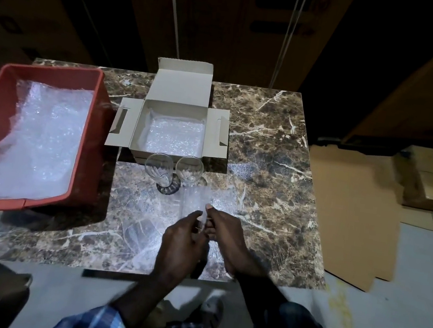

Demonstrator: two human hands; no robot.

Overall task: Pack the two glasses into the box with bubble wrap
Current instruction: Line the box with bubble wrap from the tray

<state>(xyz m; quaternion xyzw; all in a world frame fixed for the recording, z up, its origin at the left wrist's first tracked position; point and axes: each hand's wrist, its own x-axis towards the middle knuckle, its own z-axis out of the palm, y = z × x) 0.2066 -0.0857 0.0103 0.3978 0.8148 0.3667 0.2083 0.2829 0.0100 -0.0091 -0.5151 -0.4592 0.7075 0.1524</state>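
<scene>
Both hands on a bubble wrap sheet at the near desk edge; two glasses stand unwrapped in front of the box

Left hand [184, 235] and right hand [223, 233] meet, fingers curled, each pinching the bubble wrap sheet [145, 226] spread on the marble desk [281, 150]. Left glass [157, 168] and right glass [189, 169] stand upright side by side, just beyond the sheet, touching or nearly touching the near wall of the open cardboard box [173, 107]. Box floor is lined with bubble wrap, lid flap up at the far side. Red tray [100, 108] at desk left holds more bubble wrap
</scene>
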